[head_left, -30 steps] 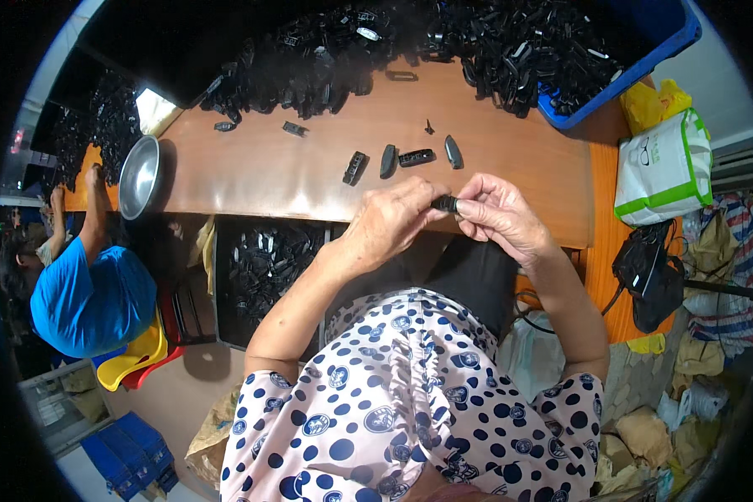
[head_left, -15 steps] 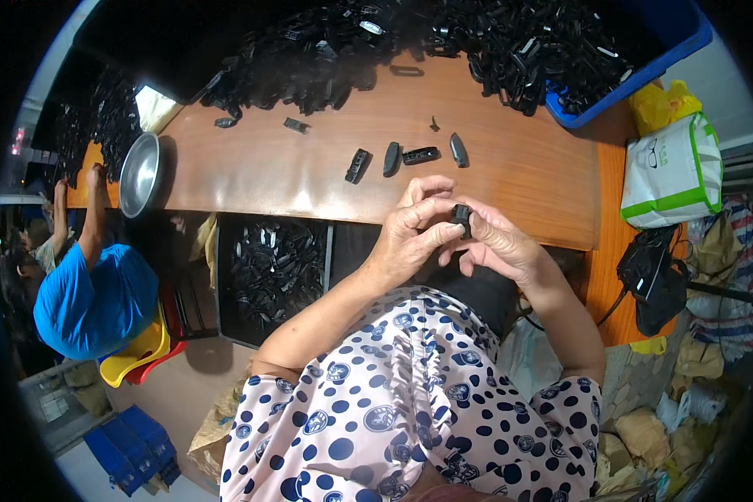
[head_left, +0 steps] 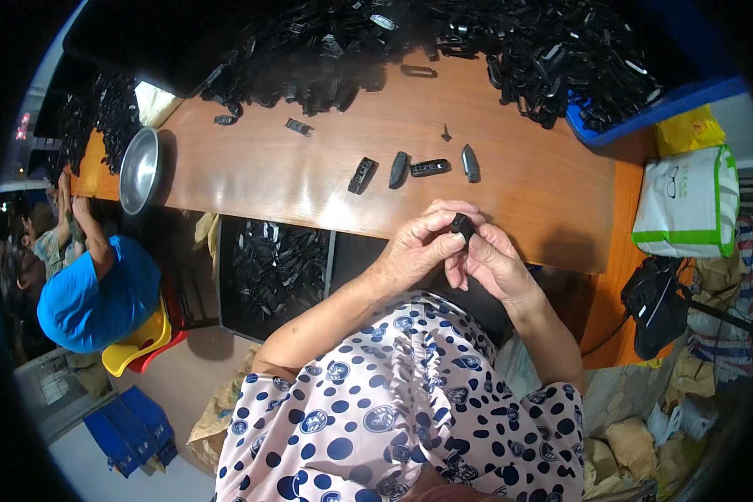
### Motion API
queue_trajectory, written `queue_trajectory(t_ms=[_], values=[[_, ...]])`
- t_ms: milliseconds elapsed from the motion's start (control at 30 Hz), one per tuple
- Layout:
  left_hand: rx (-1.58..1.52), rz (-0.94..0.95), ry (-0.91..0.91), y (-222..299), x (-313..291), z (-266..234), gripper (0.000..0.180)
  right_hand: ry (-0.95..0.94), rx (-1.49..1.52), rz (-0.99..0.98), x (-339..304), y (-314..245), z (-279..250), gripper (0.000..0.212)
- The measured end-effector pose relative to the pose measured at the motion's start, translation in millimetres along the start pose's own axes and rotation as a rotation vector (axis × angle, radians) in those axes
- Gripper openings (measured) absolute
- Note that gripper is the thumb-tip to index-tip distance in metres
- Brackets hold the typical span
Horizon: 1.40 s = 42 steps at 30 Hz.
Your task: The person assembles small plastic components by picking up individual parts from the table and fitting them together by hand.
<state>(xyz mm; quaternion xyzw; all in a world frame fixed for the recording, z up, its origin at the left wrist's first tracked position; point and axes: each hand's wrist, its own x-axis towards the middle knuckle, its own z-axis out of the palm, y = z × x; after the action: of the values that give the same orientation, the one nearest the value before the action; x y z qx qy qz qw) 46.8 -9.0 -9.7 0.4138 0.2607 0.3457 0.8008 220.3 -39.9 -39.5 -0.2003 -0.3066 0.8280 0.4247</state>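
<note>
Close in front of my body, just off the table's near edge, both hands hold one small black plastic piece (head_left: 461, 224). The fingers of my left hand (head_left: 422, 243) are closed around it, the thumb pressing on its side. From the other side my right hand (head_left: 495, 261) pinches it, with its lower fingers curled. Beyond my hands lies a loose row: a black open-frame plastic part (head_left: 361, 176), a grey-black oval cover (head_left: 399, 170), another black frame part (head_left: 430, 167) and a slim dark oval cover (head_left: 471, 164). A small dark thin piece (head_left: 446, 133) lies farther back.
Heaps of black plastic parts (head_left: 326, 67) cover the far table (head_left: 251, 167), partly in a blue bin (head_left: 590, 130). A metal bowl (head_left: 140, 171) sits left. Below the edge is a crate of black parts (head_left: 278, 268). A white-green bag (head_left: 684, 205) stands right; a blue-shirted person (head_left: 100, 293) works left.
My hands still hold the black piece; it has turned slightly. My right fingers have drawn in closer around it. The view has shifted a little, so the table parts appear displaced.
</note>
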Motion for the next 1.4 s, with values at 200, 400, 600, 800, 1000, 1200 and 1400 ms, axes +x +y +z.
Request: queue_trajectory(t_ms=[200, 400, 600, 800, 1000, 1200, 1400], values=[[0.419, 0.224, 0.091, -9, 2, -19, 0.026, 0.232, -0.883, 0.056, 13, -22, -3, 0.031], [1.261, 0.493, 0.543, 16, 4, -90, 0.024, 0.233, -1.892, -0.333, 68, -56, -62, 0.088], [1.18, 0.514, 0.499, -6, -6, -113, 0.031, -0.105, -1.795, -0.42, 130, 5, -21, 0.086], [1.225, 0.376, 0.829, 12, -119, -140, 0.037, -0.264, -1.655, -0.453, 179, 101, 60, 0.07], [1.371, 0.348, 1.221, 26, -189, -169, 0.028, -0.489, -1.45, -0.655, 216, 129, 121, 0.053], [1.368, 0.441, 0.927, 67, -111, -186, 0.024, 0.051, -1.407, -0.539, 216, 44, 50, 0.025], [1.493, 0.354, 0.692, 101, -12, -205, 0.035, 0.476, -1.777, -0.632, 223, -52, -54, 0.03]])
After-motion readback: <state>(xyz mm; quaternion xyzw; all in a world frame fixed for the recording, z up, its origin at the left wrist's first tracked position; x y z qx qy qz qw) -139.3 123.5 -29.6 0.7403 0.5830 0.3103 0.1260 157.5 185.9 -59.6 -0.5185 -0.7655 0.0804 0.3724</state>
